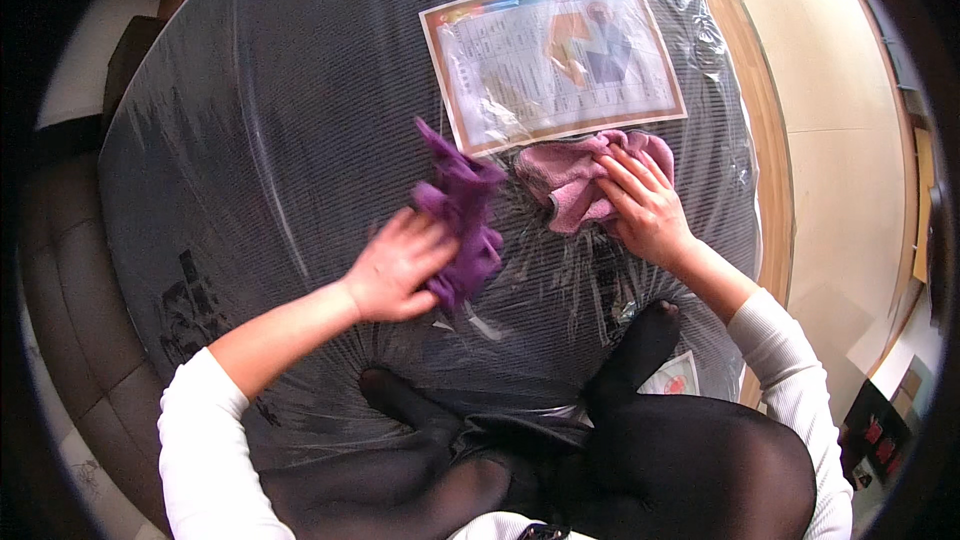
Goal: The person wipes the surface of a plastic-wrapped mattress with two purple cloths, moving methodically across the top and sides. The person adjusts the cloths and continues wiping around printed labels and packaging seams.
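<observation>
My left hand [400,265] grips a crumpled purple cloth [465,215], slightly smeared by motion. It hangs together in a loose bunch, its upper tip near the lower left corner of a printed sheet. To the right, my right hand [642,205] has its fingers pressed into the folds of a bunched pink cloth [565,175] with a dark edge; the thumb is hidden. This cloth lies just below the printed sheet [550,60], which has a brown border and coloured pictures. Under everything is a dark ribbed surface wrapped in clear plastic film [270,140], wrinkled and shiny.
My crossed legs in black tights [700,460] rest on the wrapped surface. A small white card [672,377] lies beside my right knee. A wooden edge [765,140] runs along the right side, with a pale board beyond it. Brown padded seating [75,280] stands at the left.
</observation>
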### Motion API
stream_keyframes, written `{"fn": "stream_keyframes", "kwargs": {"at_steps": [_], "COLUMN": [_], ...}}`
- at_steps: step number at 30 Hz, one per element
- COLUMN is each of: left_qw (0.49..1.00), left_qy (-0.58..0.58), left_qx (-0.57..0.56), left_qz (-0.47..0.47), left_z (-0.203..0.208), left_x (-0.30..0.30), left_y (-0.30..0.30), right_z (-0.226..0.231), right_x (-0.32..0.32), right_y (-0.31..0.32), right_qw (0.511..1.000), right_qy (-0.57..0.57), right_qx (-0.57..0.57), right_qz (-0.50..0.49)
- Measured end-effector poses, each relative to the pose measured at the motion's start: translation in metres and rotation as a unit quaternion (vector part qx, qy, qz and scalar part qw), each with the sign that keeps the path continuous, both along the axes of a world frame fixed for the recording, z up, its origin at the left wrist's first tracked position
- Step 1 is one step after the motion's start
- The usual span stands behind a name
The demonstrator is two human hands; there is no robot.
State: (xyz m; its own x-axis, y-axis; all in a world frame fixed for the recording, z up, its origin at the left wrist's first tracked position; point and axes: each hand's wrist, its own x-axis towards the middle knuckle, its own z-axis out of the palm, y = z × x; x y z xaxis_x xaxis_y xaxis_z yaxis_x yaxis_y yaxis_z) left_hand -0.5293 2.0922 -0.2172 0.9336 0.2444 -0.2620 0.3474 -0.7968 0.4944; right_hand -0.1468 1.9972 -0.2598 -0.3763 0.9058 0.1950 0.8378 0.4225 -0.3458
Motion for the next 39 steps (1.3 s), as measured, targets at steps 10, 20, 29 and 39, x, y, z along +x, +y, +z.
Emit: {"fn": "stream_keyframes", "kwargs": {"at_steps": [10, 20, 29, 39], "left_qw": [0.964, 0.874, 0.845, 0.935], "left_qy": [0.045, -0.038, -0.062, -0.086], "left_qx": [0.239, 0.31, 0.246, 0.311], "left_qz": [0.111, 0.372, 0.471, 0.144], "left_z": [-0.007, -0.075, -0.08, -0.056], "left_x": [-0.066, -0.014, 0.132, 0.261], "left_y": [0.06, 0.129, 0.171, 0.118], "right_z": [0.0, 0.0, -0.001, 0.003], "right_x": [0.0, -0.011, -0.013, -0.013], "right_y": [0.001, -0.002, -0.002, -0.002], "right_qw": [1.0, 0.999, 0.998, 0.997], "right_qy": [0.019, 0.033, 0.024, 0.048], "right_qx": [-0.001, 0.008, 0.021, 0.021], "right_qz": [-0.002, -0.037, -0.047, -0.054]}}
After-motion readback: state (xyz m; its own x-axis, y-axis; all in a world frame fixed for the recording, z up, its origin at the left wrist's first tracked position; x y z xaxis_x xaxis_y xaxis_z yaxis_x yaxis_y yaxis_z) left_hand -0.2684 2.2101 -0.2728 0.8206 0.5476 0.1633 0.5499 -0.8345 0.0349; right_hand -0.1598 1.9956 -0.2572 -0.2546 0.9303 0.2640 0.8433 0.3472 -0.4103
